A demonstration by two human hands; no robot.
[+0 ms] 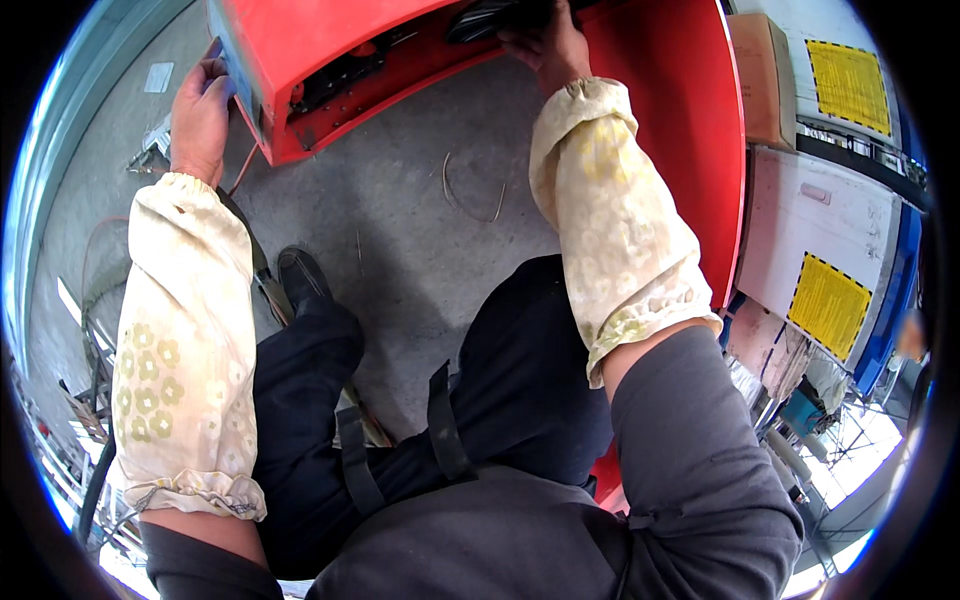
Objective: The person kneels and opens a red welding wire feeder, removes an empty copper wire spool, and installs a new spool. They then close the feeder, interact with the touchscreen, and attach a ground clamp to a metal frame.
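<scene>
A red metal housing [318, 32] with a curved, open front spans the top of the view, and dark parts [345, 78] show inside its opening. On its left end is a grey-blue side panel [237, 75]. My left hand [203, 112] is closed on the edge of that panel, thumb and fingers bent against it. At the top, my right hand [553, 48] reaches into the opening with its fingers curled round a glossy black part [485, 20]. The upper edge of the picture cuts off some of this part and my thumb tip.
A tall red panel [690, 130] stands right of my right arm. Beyond it are a cardboard box [763, 80] and white cases [820, 215] with yellow labels. A bent wire [470, 205] lies on the concrete floor [400, 180]. A red hose [243, 170] runs by my left wrist.
</scene>
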